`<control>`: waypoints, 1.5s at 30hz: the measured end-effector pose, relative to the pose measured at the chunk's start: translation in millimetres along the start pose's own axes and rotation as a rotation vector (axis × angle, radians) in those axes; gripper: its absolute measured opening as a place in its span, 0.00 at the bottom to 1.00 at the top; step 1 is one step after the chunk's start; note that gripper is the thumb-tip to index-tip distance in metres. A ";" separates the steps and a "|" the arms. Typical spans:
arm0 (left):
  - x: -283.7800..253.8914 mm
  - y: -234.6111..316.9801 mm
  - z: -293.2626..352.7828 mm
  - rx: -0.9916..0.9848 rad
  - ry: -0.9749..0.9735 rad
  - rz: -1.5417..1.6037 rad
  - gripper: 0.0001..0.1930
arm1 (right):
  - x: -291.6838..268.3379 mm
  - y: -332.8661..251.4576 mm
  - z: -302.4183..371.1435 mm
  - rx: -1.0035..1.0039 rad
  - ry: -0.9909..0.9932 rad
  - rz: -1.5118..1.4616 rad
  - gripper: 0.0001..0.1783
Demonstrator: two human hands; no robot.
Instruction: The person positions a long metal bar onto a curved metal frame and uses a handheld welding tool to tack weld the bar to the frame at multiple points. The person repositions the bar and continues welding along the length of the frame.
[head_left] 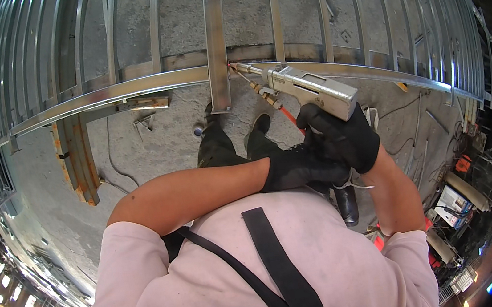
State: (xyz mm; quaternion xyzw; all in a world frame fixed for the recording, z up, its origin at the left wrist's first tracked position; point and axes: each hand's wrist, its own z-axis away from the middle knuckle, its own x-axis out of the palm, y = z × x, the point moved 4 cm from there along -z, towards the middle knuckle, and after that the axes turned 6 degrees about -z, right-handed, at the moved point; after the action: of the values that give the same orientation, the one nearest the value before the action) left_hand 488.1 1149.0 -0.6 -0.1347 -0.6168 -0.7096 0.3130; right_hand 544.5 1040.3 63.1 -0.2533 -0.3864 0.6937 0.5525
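My black-gloved right hand (pixel 343 137) is closed around the rear end of a silver handheld laser welding gun (pixel 317 89). The gun points to the upper left, and its nozzle reaches the joint where an upright square steel tube (pixel 214 27) crosses the long rail (pixel 114 94) of a metal railing. A small reddish glow shows at the tip. Along the gun's underside runs a thin wire feeder with a red hose (pixel 288 115). My left hand (pixel 305 167), also gloved in black, crosses my body with curled fingers just below the right hand; what they grip is hidden.
Several thin bars of the railing stretch away on both sides. A rusty steel beam (pixel 76 163) lies at left, under the railing. Cables and rods are scattered on the concrete floor at right, near a white machine (pixel 452 206). A black boot (pixel 347 205) shows beneath my hands.
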 end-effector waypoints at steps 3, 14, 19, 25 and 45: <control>0.7 -2.6 3.4 -0.039 0.105 0.164 0.21 | 0.8 0.0 1.6 0.025 0.006 -0.024 0.17; -0.5 3.9 10.1 -0.076 -0.026 -0.139 0.38 | 5.1 0.7 1.1 0.036 0.063 -0.113 0.18; -2.3 -10.8 3.5 -0.026 0.077 0.370 0.38 | 4.1 2.1 0.8 0.024 0.066 -0.121 0.18; -0.9 -19.3 4.9 0.087 -0.176 1.095 0.49 | 3.5 1.5 1.9 0.059 0.054 -0.129 0.19; 5.9 -14.7 -11.2 -0.150 -0.017 0.072 0.37 | -7.5 26.0 36.4 -0.080 0.171 -0.131 0.22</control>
State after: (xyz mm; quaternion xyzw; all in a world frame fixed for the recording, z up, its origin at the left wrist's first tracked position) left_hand 476.8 1137.2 -11.0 -0.1860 -0.5592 -0.7409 0.3220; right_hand 503.3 1021.4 62.2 -0.3076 -0.3812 0.6159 0.6170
